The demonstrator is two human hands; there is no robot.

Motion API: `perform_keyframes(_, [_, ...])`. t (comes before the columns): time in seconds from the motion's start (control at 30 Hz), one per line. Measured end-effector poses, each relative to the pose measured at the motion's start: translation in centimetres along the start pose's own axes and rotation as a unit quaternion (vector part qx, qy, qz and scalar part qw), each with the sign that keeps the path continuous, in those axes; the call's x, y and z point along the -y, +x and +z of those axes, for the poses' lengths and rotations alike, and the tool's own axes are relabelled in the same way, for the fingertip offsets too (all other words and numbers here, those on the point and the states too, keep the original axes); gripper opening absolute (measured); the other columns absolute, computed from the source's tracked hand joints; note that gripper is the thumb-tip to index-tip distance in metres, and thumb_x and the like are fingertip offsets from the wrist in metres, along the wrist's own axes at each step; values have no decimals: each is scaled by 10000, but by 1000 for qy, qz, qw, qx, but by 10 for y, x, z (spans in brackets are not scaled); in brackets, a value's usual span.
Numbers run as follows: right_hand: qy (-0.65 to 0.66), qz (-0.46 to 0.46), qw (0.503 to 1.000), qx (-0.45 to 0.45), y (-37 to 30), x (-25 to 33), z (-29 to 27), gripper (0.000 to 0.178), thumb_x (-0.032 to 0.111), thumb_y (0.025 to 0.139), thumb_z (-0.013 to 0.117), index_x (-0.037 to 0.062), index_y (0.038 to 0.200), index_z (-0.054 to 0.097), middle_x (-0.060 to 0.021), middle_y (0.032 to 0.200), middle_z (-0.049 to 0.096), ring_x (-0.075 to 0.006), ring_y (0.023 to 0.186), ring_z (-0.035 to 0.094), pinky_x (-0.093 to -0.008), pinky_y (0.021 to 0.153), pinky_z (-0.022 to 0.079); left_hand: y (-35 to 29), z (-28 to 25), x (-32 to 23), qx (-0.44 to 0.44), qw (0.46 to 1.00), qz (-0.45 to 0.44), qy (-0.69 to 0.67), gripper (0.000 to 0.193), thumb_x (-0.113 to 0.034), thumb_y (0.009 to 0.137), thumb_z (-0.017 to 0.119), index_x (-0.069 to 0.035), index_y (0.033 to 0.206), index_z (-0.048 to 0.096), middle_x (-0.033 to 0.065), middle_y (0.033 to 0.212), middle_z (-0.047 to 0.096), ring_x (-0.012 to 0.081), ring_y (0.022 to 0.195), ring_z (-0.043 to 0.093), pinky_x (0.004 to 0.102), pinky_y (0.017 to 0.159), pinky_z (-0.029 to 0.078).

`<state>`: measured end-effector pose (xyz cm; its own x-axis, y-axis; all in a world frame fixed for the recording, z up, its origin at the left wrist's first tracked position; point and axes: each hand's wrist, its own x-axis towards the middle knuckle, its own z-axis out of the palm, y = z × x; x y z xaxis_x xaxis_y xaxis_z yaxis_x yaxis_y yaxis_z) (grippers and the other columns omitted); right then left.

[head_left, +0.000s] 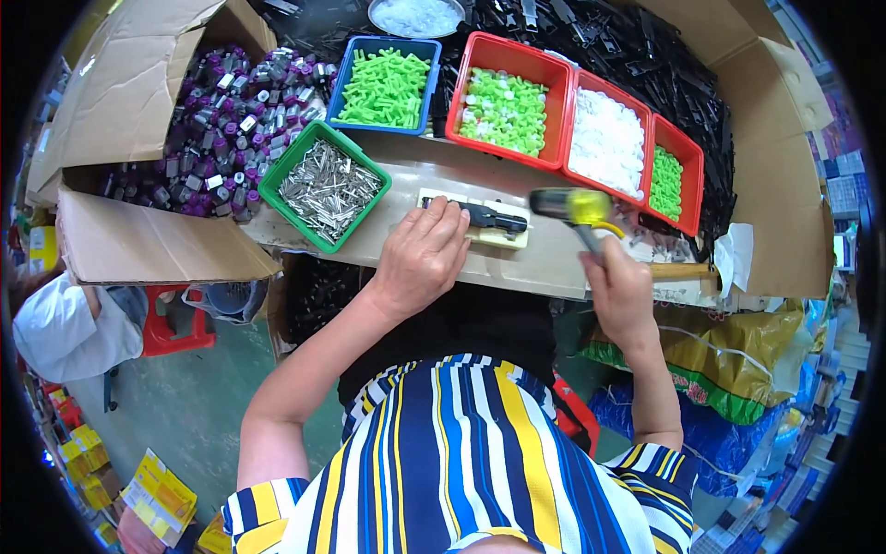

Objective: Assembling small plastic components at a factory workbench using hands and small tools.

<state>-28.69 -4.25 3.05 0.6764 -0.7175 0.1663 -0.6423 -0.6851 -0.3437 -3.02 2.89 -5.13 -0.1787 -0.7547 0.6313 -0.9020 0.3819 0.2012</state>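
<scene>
My left hand [423, 251] presses its fingers on one end of a long black plastic part [496, 219]. The part lies in a cream fixture block [503, 240] on the bench, and its right end sticks out past my fingers. My right hand [622, 288] is closed round the grip of a small mallet [583, 205] with a black and yellow head. The head is raised just to the right of the block, apart from the black part and slightly blurred. What lies beneath my left fingers is hidden.
A green bin [269, 189] of metal pins, a blue bin [434, 88] of green sticks and red bins [560, 138] of green and white pieces line the bench. Cartons [129, 249] of purple-and-clear pieces and black parts stand around. A wooden stick [681, 270] lies at the right front edge.
</scene>
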Motion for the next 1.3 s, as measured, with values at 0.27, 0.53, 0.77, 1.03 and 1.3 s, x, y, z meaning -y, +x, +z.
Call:
perform_keyframes(0.27, [-29,60,996,61,-10,-11,8,255,200,976,616,24,881,458,-235,726,587,-458,677,601,-506,559,452,3,-1,0,19,1000,12,6,360,-130,791,715,86,1075,663,178,1085,632,320,1085,613,385,826,519])
perform_keyframes(0.53, [-27,67,995,72,-1,-9,36,279,246,989,597,24,891,458,-232,725,612,-440,679,621,-521,561,460,7,-1,0,19,1000,15,2,367,-142,779,717,81,1065,659,171,1078,630,304,1077,617,377,798,525])
perform_keyframes(0.77, [-19,30,999,-16,7,10,-3,255,212,975,615,27,881,466,-225,719,599,-430,690,630,-519,564,458,4,-3,0,20,1000,9,8,365,-140,767,719,75,1056,662,157,1065,631,295,1064,617,362,794,522])
perform_keyframes(1.03, [-70,19,997,27,-9,-15,20,243,197,955,631,26,871,480,-204,731,610,-422,666,630,-497,555,489,5,-4,-1,64,998,-8,-6,370,-145,770,749,36,1085,678,145,1115,661,301,1091,635,399,834,532])
perform_keyframes(1.3, [-58,76,993,62,-25,-29,28,221,200,956,617,24,916,488,-223,805,634,-442,744,633,-540,614,489,7,-4,0,53,999,-9,-5,367,-143,764,750,43,1072,679,146,1100,662,310,1077,639,412,853,532])
